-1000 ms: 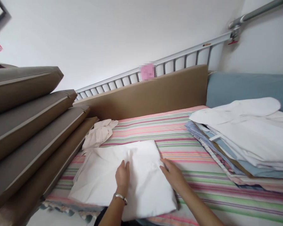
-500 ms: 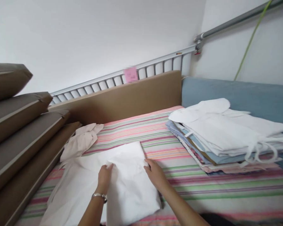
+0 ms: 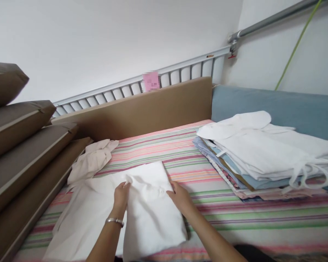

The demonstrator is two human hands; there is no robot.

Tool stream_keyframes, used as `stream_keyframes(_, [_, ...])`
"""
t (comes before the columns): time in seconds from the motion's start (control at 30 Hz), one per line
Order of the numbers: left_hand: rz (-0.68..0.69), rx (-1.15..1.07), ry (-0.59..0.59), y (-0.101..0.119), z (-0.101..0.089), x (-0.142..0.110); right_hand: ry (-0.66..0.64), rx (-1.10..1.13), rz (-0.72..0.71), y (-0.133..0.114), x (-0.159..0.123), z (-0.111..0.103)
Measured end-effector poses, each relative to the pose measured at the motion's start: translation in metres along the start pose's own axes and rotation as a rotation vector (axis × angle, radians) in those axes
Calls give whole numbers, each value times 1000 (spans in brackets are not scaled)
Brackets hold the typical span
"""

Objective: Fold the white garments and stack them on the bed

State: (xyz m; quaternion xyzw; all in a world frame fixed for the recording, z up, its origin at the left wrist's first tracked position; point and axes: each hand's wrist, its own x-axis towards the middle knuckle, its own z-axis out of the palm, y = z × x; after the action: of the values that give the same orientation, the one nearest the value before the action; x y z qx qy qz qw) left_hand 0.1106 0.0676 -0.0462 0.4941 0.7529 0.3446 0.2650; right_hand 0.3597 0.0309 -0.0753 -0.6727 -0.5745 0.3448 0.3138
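A white garment (image 3: 150,214) lies partly folded on the striped bed sheet (image 3: 207,218). My left hand (image 3: 121,196) pinches a fold of the fabric near the garment's middle, and a bracelet shows on that wrist. My right hand (image 3: 180,198) rests on the garment's right edge with its fingers curled over the cloth. The garment's left part spreads flat towards the bed's near left corner.
A stack of folded white and blue clothes (image 3: 262,153) sits at the right. A crumpled beige cloth (image 3: 91,160) lies at the left by several stacked brown cushions (image 3: 22,145). A brown board (image 3: 142,112) and a railing line the far side.
The view has swung right. My left hand has gone from lying flat to pinching up a fold of the white garment, and my right hand has shifted slightly along the right edge.
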Motion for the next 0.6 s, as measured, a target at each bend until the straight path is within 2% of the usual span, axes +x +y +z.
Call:
stream_keyframes(0.17, [143, 280, -2, 14, 18, -22, -17, -3, -6, 5, 2, -1])
stream_keyframes(0.3, [163, 365, -32, 17, 34, -31, -33, -15, -26, 8, 2, -1])
stream_keyframes(0.43, [126, 301, -20, 11, 29, -20, -35, -64, -30, 11, 1, 0])
stream_keyframes(0.6, [44, 39, -59, -5, 17, 0, 28, -66, -41, 10, 2, 3])
